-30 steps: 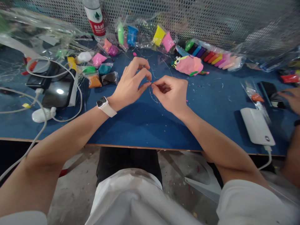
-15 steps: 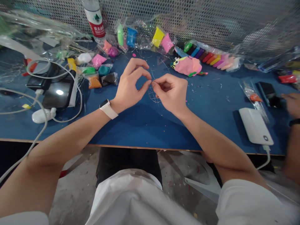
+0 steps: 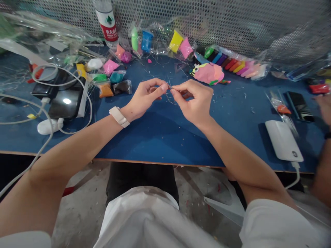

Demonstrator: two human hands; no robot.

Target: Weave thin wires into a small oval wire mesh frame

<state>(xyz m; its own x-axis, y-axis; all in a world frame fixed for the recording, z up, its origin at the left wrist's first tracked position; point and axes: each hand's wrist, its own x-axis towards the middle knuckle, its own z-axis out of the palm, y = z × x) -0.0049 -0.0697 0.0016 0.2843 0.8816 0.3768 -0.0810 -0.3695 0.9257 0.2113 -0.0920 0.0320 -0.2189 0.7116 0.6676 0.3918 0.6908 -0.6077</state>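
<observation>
So the thing I've got is a thin bit of wire, silvery and really fine, bent into a small loopy, mesh-looking tangle. It's held up just above the blue surface, not lying on it. The top end sits pinched between the fingertips of my left hand and my right hand, and the rest curls down below them. Too thin to make out its exact shape.

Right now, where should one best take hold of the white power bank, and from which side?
Grip the white power bank across its long side edges, coming from above. It lies flat on the blue table, and a cable leaves its near end, so that end is best avoided.
</observation>
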